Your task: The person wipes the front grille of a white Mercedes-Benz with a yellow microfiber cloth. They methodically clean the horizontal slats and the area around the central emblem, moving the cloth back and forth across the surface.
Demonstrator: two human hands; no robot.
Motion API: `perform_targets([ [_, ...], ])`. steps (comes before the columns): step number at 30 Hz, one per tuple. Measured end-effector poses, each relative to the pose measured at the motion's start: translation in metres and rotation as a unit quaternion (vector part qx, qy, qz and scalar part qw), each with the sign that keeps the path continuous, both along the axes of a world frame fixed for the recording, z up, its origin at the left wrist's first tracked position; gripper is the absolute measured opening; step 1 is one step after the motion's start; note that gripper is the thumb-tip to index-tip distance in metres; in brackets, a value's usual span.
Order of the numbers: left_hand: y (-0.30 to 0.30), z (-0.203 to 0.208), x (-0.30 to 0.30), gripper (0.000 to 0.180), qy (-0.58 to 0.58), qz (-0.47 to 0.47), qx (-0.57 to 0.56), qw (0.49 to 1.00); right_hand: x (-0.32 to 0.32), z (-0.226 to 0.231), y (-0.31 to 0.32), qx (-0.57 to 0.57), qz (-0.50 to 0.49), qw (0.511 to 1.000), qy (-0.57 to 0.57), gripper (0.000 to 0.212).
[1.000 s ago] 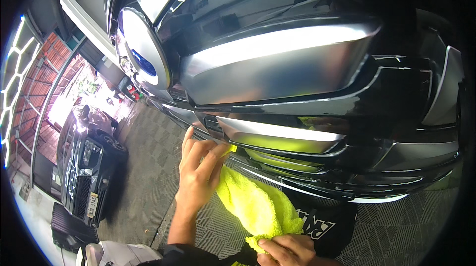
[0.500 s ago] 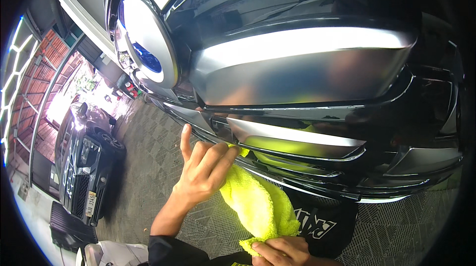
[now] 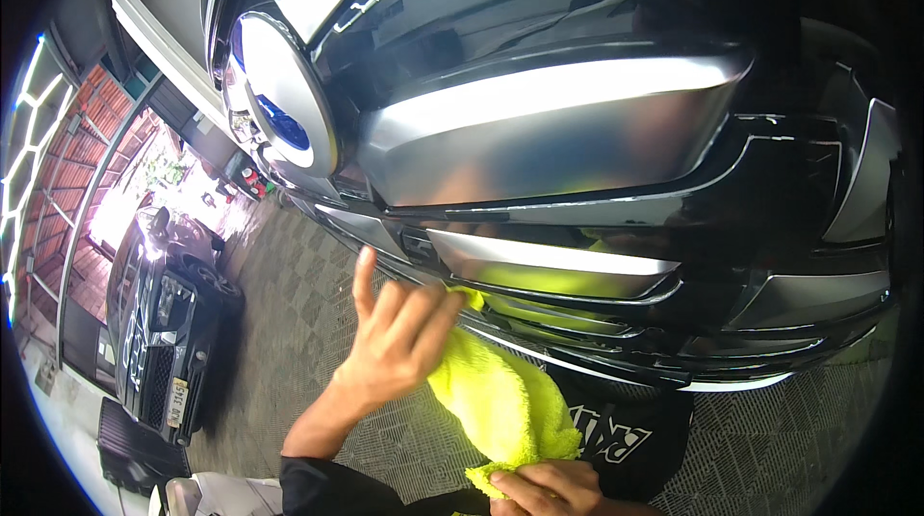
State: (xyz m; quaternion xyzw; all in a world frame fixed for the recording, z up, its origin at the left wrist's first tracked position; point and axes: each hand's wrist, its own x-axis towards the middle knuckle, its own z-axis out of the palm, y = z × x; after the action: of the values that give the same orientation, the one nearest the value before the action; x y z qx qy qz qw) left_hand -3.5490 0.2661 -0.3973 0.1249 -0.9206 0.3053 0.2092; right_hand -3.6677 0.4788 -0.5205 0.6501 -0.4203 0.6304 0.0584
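A fuzzy neon-yellow microfiber towel (image 3: 496,396) hangs between my two hands, low in front of a glossy car front (image 3: 539,165) with black and silver panels. My left hand (image 3: 395,338) is closed on the towel's upper end, with one outer finger stretched up. It presses a bit of the towel to the narrow slot below a silver trim strip (image 3: 558,266). At the bottom, my right hand (image 3: 551,487) grips the towel's lower end, fingers closed. The yellow of the towel mirrors in the trim above.
A dark car (image 3: 159,352) is parked on the left, by a bright doorway. Textured interlocking tiles (image 3: 279,333) cover the floor. A black ribbed object (image 3: 140,449) and a whitish item (image 3: 226,495) are at lower left. Black fabric with white lettering (image 3: 626,420) shows beside the towel.
My left hand has shifted slightly, its fingers a little blurred, while keeping the towel at the slot. The car front sits slightly further left in view. My right hand's hold is the same.
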Motion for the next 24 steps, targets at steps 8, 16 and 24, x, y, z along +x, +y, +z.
perform_targets([
  [8,0.018,-0.043,0.040,0.037,0.277,-0.004,0.133,0.952,-0.020,0.033,-0.014,0.038,-0.113,0.989,-0.085,0.021],
  [16,0.052,-0.107,0.056,0.027,0.449,-0.037,0.362,0.816,-0.032,0.063,-0.100,0.026,-0.241,0.947,0.209,0.037],
  [24,0.054,-0.125,0.063,0.028,0.451,-0.150,0.495,0.727,-0.023,0.089,-0.122,0.099,-0.374,0.813,0.436,0.027],
])
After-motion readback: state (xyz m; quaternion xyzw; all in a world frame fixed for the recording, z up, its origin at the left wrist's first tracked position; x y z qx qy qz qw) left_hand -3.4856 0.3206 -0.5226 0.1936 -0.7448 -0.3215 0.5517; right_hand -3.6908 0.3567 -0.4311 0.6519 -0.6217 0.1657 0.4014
